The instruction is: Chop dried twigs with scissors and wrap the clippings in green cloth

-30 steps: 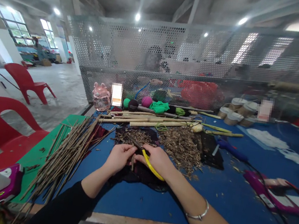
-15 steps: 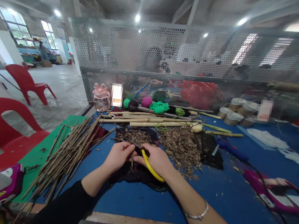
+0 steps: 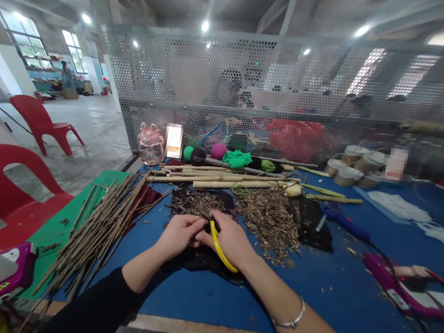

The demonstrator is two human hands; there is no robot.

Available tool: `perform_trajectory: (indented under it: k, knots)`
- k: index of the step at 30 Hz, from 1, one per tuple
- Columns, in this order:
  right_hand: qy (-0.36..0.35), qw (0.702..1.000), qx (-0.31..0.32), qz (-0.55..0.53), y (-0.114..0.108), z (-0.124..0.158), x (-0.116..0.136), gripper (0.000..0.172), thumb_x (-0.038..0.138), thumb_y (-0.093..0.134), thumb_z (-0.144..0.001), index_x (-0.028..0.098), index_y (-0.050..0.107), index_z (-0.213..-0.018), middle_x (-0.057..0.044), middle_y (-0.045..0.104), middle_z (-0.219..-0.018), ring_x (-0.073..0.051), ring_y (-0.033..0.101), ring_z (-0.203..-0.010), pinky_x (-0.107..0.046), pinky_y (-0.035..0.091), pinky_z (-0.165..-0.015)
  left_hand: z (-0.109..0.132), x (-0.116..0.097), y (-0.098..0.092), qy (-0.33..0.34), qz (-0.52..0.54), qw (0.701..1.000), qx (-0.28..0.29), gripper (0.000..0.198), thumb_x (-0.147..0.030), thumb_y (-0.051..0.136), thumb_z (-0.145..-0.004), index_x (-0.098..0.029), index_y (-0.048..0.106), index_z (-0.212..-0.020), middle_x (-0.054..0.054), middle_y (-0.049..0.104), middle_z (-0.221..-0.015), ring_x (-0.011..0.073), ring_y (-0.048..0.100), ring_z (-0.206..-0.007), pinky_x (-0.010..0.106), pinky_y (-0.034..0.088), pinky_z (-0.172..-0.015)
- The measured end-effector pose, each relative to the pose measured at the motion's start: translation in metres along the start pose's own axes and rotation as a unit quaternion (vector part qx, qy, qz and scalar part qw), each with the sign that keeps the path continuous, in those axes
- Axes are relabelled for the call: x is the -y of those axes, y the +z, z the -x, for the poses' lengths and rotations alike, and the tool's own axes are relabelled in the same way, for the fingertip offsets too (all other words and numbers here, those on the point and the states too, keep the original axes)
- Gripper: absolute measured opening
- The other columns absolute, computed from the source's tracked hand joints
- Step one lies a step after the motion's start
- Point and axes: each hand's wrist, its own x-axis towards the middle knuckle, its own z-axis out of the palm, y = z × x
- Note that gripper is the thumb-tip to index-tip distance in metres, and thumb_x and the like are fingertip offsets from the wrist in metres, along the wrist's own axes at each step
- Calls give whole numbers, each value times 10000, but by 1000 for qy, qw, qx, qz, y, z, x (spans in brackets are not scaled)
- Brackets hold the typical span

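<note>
My right hand [image 3: 230, 240] is wrapped round yellow-handled scissors [image 3: 221, 252], whose dark blades point away to the upper left. Its fingertips meet those of my left hand [image 3: 180, 235], which is closed in a pinch; whatever it holds is hidden behind the fingers. Beneath both hands lies a dark cloth [image 3: 195, 261]. Just beyond them, small brown cut bits [image 3: 195, 201] are spread on another dark cloth. To the right is a larger heap of chopped brown stalk pieces [image 3: 268, 220].
Long thin brown stalks [image 3: 100, 226] lie at the left. Thicker pale sticks [image 3: 224, 179] and yarn balls [image 3: 219, 150] line the back, before a perforated metal screen [image 3: 155, 78]. A blue glue gun [image 3: 345, 223] with a cord and a purple device [image 3: 403, 291] are at the right.
My hands have drawn closer together, and the scissors' yellow handle has shifted slightly left. A short dark stalk piece that showed between my hands is out of sight.
</note>
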Motion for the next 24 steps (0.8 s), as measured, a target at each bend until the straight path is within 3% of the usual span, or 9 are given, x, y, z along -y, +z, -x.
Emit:
perform_trajectory:
  k: [7, 11, 17, 22, 24]
  knots:
    - [34, 998, 28, 40, -3, -2, -6, 407, 585, 536, -725, 234, 581, -927, -51, 653, -760, -199, 614, -696, -233, 337, -551, -2, 3, 1, -30, 11, 999, -23, 396, -523, 615, -632, -129, 593, -669, -11, 564, -517, 69, 492, -442, 186, 409, -467]
    - [38, 998, 36, 28, -2, -2, -8, 396, 587, 479, -764, 228, 592, -886, -43, 645, -704, -180, 608, -641, -227, 335, -542, -2, 2, 0, -29, 15, 999, -22, 388, -509, 615, -640, -126, 593, -697, 2, 576, -524, 75, 512, -455, 175, 395, -453]
    - [-10, 1000, 9, 6, -2, 0, -3, 576, 585, 581, -684, 209, 490, -1111, -84, 602, -1000, -217, 580, -892, -268, 401, -694, -4, -1, -3, 12, 29, 997, -76, 386, -501, 625, -630, -121, 573, -670, 11, 594, -575, 69, 484, -438, 187, 397, -446]
    - [-20, 1000, 10, -13, -3, -1, -5, 609, 538, 628, -668, 192, 470, -1144, -97, 565, -1012, -221, 548, -942, -300, 409, -766, -3, 0, 0, 39, -26, 999, -25, 364, -473, 591, -680, -110, 603, -655, -1, 575, -534, 52, 415, -407, 175, 338, -412]
    - [-14, 1000, -3, -11, -5, -2, -7, 625, 527, 643, -659, 190, 463, -1154, -98, 556, -1005, -222, 542, -940, -308, 405, -779, -3, 0, 1, 49, -19, 998, -33, 357, -468, 587, -688, -114, 620, -721, -7, 579, -548, 56, 429, -424, 173, 341, -420]
